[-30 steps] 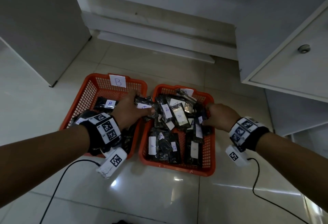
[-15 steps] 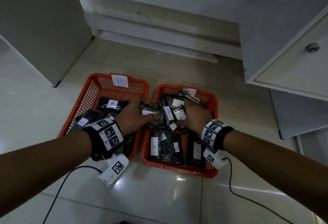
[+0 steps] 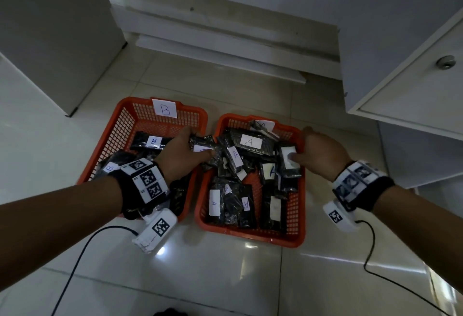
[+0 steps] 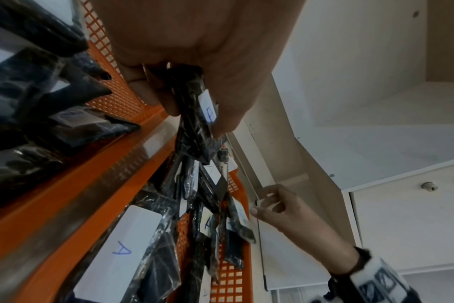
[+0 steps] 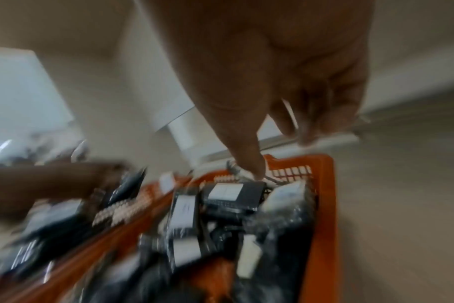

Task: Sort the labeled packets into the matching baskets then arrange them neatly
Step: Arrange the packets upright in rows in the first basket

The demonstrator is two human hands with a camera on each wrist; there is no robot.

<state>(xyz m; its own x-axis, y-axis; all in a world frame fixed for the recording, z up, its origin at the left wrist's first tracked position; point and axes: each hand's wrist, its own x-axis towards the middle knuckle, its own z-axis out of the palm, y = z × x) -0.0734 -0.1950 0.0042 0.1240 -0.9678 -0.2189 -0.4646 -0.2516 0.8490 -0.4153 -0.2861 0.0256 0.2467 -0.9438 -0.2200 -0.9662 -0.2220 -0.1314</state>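
Observation:
Two orange baskets stand side by side on the tile floor. The left basket [image 3: 120, 125] carries a "B" tag [image 3: 164, 108] and holds black packets labelled B [image 3: 152, 140]. The right basket [image 3: 250, 234] is piled with black packets labelled A [image 3: 249, 141]. My left hand [image 3: 198, 145] hovers over the gap between the baskets and pinches a black packet [image 4: 194, 114] whose white label reads A. My right hand [image 3: 304, 145] hangs over the right edge of the right basket. Its fingers are loosely curled and hold nothing [image 4: 265, 202], and the thumb sits just above a white-labelled packet [image 3: 288, 165].
A white cabinet with a round knob [image 3: 444, 61] overhangs at the right. A grey cabinet [image 3: 50, 40] stands at the left and a low white plinth [image 3: 220, 52] runs behind the baskets. Black cables [image 3: 370, 253] trail over the glossy tiles in front.
My right hand has swung from the middle of the right basket back out to its right edge, uncovering an A packet on top of the pile. My left hand has barely moved.

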